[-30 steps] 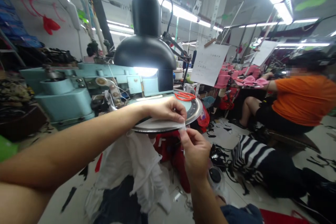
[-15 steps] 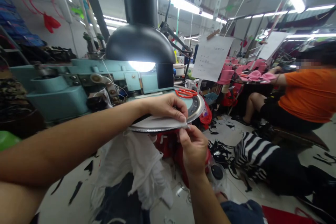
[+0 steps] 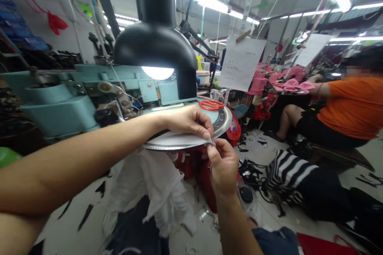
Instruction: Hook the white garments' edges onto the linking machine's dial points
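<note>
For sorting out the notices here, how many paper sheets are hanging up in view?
2. One white paper sheet hangs just right of the black desk lamp; the other hangs farther right, up beyond the person in the orange shirt's arm. More could be hidden behind the lamp.

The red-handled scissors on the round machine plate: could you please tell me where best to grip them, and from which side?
Grip the red handles of the scissors from above, coming in from the far side: they lie flat on the round plate, and the left hand occupies the near edge.
</note>
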### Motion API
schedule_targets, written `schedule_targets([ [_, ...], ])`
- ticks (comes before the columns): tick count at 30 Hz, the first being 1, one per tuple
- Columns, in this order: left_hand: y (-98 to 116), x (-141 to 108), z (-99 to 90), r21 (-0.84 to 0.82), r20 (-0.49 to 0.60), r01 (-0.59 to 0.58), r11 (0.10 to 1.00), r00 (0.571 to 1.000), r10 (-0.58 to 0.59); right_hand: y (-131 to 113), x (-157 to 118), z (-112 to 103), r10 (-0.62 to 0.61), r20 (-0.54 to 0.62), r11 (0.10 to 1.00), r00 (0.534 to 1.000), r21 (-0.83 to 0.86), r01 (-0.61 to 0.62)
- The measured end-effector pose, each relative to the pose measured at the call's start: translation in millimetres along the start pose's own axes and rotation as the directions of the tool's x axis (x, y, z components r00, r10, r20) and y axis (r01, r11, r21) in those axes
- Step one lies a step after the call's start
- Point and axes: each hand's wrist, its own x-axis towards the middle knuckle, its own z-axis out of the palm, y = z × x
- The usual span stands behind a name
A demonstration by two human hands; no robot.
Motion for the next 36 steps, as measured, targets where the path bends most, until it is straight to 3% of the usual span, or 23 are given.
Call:
schedule_targets([
  [18,4,1,-1.0,0.013,0.003,0.056,0.998,0.998,-0.056,-2,10,-9,0.031,0.071,0.999,0.997,0.030,-0.033],
  [22,4,2,-0.8,0.014,-0.008,0.062,0.998,0.998,-0.062,-2,12,-10,0.004,0.034,0.998,0.999,0.065,-0.007],
  [26,5,3,-0.6,0.006,-0.004,0.079,0.997,0.997,-0.079,-3,13,-10,0.047,0.093,0.995,0.995,0.081,-0.054],
  [36,4,2,0.0,0.051,-0.008,0.083,0.995,0.997,-0.082,-6,16,-13,-0.014,0.072,1.000,0.997,-0.001,0.014],
])
